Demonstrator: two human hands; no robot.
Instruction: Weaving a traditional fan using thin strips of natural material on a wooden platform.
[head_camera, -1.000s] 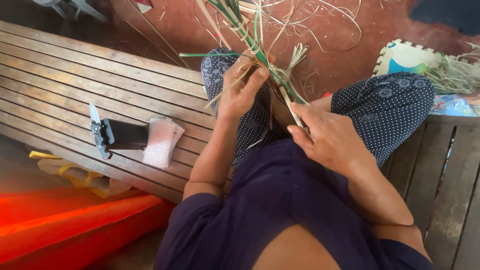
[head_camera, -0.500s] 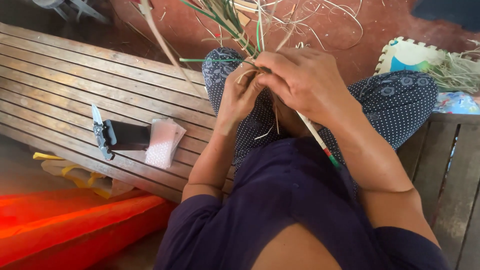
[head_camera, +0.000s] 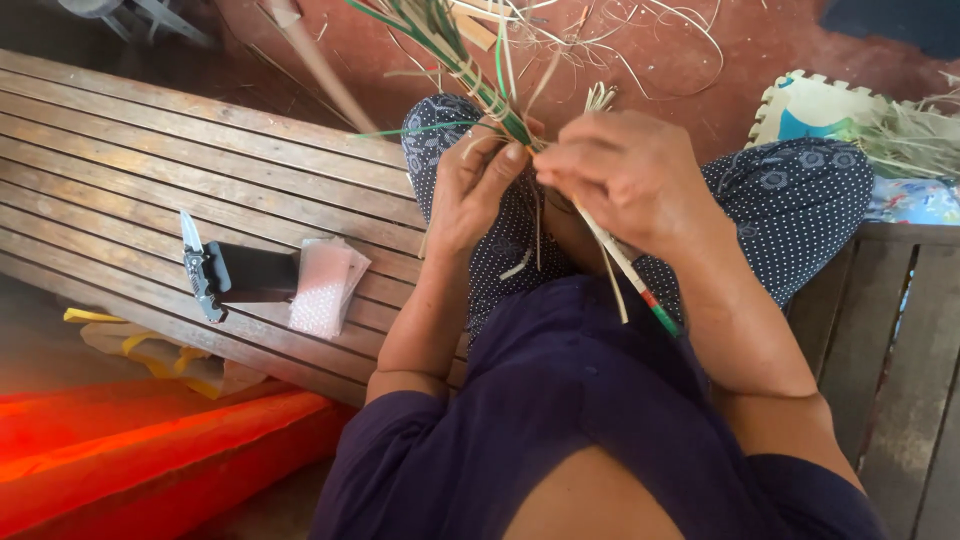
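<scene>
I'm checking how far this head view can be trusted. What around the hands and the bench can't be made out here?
- Head view: the bundle of strips runs off the top edge, so its far end is unseen.
- The right hand covers where the strips meet.
- The left hand hides its palm side.
- The folding knife on the wooden bench is too small for detail.

Bench (head_camera: 200, 170) — weathered matt wood slats; strips (head_camera: 470, 60) — dry fibrous reed; knife (head_camera: 195, 262) — shiny metal.
</scene>
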